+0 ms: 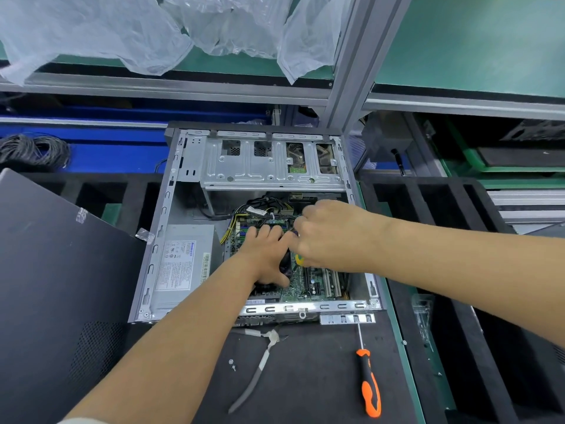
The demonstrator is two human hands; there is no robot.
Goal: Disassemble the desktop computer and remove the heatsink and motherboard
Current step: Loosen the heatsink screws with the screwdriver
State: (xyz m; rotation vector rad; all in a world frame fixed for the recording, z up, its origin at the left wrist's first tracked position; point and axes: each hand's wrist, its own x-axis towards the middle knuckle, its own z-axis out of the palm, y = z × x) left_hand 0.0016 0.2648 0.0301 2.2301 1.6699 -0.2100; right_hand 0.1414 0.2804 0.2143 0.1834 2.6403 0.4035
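Both hands inside the open desktop computer case, on the heatsink

The case lies open on its side at the middle of the table, and the green motherboard sits in its near right part beside the grey power supply. The left hand curls its fingers over the dark heatsink on the board, gripping it. The right hand is bunched just beside it, fingers closed around a tool with a yellow-green handle (mostly hidden under the palm). At the table's near edge lie an orange-handled screwdriver, grey pliers and two loose screws; a dark side panel rests on the left
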